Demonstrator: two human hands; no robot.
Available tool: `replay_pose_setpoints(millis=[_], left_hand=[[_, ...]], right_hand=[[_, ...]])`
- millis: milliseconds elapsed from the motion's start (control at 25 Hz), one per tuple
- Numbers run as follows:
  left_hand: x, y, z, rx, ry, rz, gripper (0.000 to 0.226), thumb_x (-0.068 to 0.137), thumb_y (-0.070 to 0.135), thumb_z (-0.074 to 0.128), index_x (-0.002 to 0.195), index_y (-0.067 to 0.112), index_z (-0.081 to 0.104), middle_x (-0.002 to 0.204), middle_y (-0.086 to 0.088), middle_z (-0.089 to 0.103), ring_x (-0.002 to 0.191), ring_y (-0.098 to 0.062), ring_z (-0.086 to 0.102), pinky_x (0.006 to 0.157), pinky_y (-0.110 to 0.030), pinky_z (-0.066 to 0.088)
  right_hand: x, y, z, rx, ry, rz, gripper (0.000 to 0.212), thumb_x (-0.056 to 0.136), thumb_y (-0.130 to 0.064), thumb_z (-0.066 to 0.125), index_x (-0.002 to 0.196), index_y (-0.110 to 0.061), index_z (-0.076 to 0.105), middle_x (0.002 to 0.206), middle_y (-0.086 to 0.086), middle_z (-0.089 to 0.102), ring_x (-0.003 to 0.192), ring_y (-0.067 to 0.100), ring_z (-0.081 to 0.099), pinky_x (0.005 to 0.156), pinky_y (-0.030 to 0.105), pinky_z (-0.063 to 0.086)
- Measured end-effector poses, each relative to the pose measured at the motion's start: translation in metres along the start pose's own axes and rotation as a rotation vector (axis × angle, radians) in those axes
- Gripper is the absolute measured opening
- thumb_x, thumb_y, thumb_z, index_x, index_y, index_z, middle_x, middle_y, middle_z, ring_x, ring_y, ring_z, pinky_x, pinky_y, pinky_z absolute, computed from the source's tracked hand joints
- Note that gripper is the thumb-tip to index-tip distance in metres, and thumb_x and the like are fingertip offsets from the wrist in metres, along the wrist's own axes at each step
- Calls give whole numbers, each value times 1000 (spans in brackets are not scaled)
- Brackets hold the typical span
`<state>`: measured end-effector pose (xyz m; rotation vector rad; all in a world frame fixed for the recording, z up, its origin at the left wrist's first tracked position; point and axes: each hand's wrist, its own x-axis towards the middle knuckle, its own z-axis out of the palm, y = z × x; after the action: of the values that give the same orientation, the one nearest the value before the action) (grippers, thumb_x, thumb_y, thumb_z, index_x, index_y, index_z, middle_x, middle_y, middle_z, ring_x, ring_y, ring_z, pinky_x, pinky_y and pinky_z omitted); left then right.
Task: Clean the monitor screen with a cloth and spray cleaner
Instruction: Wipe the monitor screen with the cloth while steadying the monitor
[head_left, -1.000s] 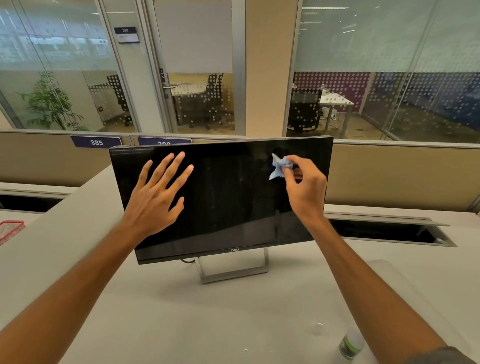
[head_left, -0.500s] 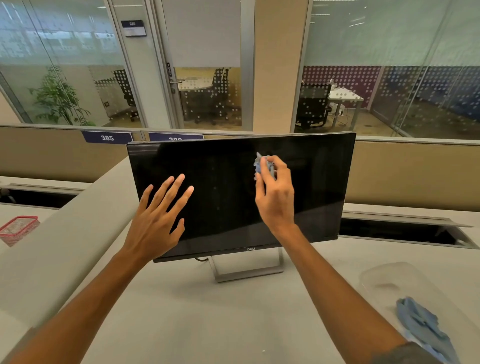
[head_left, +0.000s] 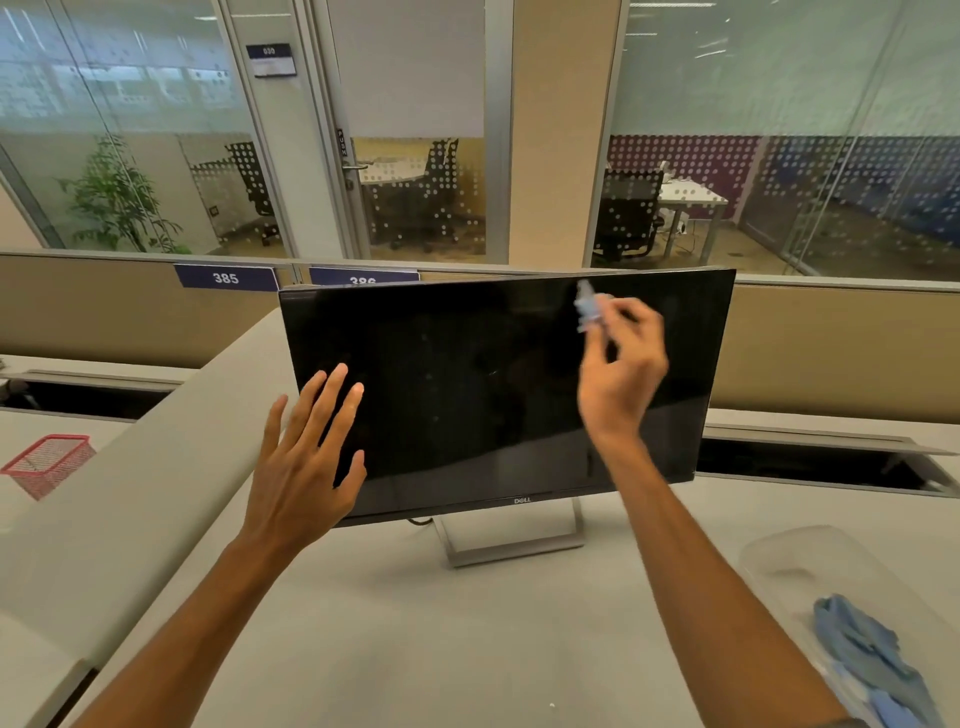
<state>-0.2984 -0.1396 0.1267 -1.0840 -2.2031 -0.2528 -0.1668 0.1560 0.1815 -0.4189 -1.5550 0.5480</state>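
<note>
Wiping underway: right hand (head_left: 621, 374) pinches small blue cloth (head_left: 589, 306) at monitor (head_left: 467, 395) upper right; left hand (head_left: 306, 457), fingers spread, braces lower left. Likely next: strokes across unwiped areas.

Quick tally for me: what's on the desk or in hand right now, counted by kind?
Monitors: 1, the black monitor
Blue cloths: 2, the small cloth pinched in the right hand, and the loose cloth in the clear tray
Clear trays: 1
Red mesh baskets: 1, the basket
Spray bottles: 0 in view
Total: 5
</note>
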Motion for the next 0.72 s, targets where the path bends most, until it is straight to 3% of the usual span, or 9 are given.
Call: replay_pose_setpoints(millis=[80,160,440,520,720], left_hand=[[-6,-6,-1,0,9,-37,68,88,40,40,150,15,27,160,-10,20,148,-30,18,115,-56,25],[-10,-11,1,3,1,-53,69,88,42,38,150,15,25,160,-9,18,148,-30,18,115,-56,24],[-18,-21,9,-22,-40,-39,68,89,43,38,150,16,25,160,-8,18,148,-29,17,115,-55,25],[-20,-22,12,-35,-48,-40,69,89,43,41,151,17,24,161,-8,17,148,-29,16,115,-55,25],[-24,-28,15,-65,-62,-37,72,88,40,47,151,18,22,162,-6,14,149,-27,13,115,-55,27]], right_hand=[[20,21,-10,-41,146,230,28,90,-11,63,118,-8,66,116,9,57,98,4,54,82,15,53],[23,30,-9,-73,159,320,29,91,-15,62,119,-10,65,115,8,57,98,6,55,79,20,56],[-14,-16,26,-42,-12,131,29,89,-9,64,118,-6,64,108,9,58,87,-10,53,74,1,45],[-25,-35,39,-12,-58,80,29,88,-8,65,117,-6,65,107,8,59,86,-5,55,75,4,48],[-55,-74,79,-4,-254,-68,30,89,-14,64,119,-11,65,106,4,58,85,12,58,71,28,55]])
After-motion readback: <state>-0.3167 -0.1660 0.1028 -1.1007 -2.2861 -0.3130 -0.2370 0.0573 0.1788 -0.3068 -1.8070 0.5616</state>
